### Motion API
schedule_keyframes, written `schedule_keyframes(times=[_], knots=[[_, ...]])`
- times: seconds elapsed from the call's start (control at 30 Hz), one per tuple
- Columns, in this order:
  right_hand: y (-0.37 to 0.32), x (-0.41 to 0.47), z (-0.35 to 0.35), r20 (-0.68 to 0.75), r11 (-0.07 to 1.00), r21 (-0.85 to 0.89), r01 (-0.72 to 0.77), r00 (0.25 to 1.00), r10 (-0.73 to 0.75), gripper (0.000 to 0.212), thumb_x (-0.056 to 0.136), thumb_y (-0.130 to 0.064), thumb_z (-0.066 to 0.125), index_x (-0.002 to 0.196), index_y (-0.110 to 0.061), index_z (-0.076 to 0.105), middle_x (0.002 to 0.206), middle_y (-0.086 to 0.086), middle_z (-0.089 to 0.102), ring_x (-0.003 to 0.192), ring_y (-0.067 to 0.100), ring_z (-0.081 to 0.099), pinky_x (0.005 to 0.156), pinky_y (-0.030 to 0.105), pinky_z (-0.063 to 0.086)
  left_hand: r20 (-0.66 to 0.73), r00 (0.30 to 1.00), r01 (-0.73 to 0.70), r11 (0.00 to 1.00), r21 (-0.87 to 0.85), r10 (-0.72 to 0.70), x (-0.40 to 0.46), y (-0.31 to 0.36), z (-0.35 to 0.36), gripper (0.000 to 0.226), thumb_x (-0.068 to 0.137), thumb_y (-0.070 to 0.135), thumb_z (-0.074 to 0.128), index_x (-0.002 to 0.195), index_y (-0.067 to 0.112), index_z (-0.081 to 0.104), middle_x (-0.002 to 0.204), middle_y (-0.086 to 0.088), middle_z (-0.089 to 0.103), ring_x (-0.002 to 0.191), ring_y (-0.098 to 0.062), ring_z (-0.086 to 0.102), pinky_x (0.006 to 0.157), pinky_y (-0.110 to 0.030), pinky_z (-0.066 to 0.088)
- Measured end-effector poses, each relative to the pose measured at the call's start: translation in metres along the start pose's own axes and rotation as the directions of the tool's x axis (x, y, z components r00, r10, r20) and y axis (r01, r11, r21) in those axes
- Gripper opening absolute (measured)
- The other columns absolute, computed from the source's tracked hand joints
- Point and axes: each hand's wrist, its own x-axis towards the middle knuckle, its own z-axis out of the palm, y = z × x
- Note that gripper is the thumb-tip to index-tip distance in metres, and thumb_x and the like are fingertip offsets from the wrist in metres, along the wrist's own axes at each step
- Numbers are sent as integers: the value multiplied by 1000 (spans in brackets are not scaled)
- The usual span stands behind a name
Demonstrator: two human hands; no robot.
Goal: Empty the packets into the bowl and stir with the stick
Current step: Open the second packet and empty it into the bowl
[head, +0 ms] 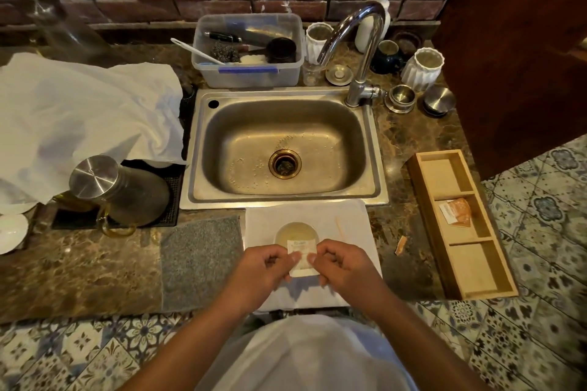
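Head view: both hands hold one small flat paper packet [301, 259], white w/ faint print, right over the round see-through bowl [297, 233]. Left hand [265, 267] pinches its left side w/ thumb & fingers; right hand [338, 265] pinches its right side the same way. Bowl sits on a soft white cloth [352, 219] at the counter's front edge, just in front of the shiny steel sink [282, 149]. A thin pale stick [340, 228] lies on the cloth right of the bowl. An orange packet [457, 213] rests in the middle part of a long wood tray [460, 225] near the counter's right edge.
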Motion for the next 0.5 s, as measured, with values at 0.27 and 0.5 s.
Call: schedule_keyframes(times=[0.27,0.5], knots=[[8,7,5,-16,995,-4,-103,995,103,25,98,-20,61,81,-3,67,55,3,63,51,8,53,58,27,45,-46,992,111,981,-157,-120,0,-8,10,33,97,20,67,68,6,61,48,5,51,44,-10,37,44,-19,32],[7,9,5,7,990,15,-137,991,137,26,98,-21,62,79,-6,67,55,0,63,52,10,53,60,29,46,-29,985,161,968,-190,-169,2,-10,10,31,97,21,67,72,3,63,49,-1,53,44,-14,38,43,-19,32]])
